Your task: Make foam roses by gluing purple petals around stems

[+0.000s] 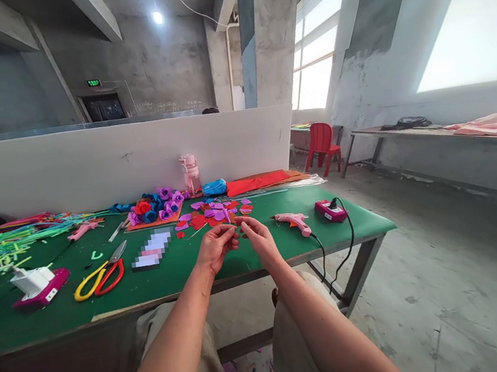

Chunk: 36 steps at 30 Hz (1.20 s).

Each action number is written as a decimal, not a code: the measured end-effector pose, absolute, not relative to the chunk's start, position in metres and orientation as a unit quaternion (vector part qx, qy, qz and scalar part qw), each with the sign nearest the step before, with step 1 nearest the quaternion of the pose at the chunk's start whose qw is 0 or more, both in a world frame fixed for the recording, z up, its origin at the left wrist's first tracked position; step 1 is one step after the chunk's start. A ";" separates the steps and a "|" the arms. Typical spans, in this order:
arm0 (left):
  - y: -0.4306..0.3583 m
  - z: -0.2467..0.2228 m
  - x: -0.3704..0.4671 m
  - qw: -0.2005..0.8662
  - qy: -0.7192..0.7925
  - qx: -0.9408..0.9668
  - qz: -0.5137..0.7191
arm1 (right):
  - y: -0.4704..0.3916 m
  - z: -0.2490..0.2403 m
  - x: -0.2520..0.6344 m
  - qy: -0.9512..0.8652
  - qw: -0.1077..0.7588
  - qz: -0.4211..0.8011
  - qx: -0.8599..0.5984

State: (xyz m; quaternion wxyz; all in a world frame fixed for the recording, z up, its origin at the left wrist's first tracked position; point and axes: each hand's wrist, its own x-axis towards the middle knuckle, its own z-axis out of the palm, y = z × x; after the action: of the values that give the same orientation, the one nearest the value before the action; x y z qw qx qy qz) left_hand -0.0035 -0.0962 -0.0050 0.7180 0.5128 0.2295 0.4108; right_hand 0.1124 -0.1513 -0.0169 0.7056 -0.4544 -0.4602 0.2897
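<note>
My left hand (214,246) and my right hand (258,238) meet over the front edge of the green table (260,261). Both have their fingers pinched together, and whatever is between them is too small to make out. Just beyond my fingertips lie purple and red cut petals (215,214) in a loose pile. To the right of my right hand rests a pink glue gun (294,223). Yellow-and-red scissors (102,276) lie open on the left. Behind the petals, at the left, sits a bunch of purple, blue and red paper flowers (157,205).
A pink bottle (191,175) stands by the white partition (125,155). Magenta power sockets (330,211) sit at the right, with black cables hanging over the edge. Another socket with a white plug (37,283), a second glue gun (83,230) and coloured strips (12,242) lie left.
</note>
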 end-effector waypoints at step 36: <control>-0.099 -0.006 0.000 0.741 0.224 0.490 0.401 | -0.152 -0.015 0.106 -0.446 0.722 0.340 -0.407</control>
State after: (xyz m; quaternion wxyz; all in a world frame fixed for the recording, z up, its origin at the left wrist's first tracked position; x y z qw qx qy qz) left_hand -0.0003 -0.0989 -0.0057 0.7406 0.4900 0.2241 0.4014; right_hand 0.1063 -0.1523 -0.0147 0.7215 -0.4065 -0.4459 0.3396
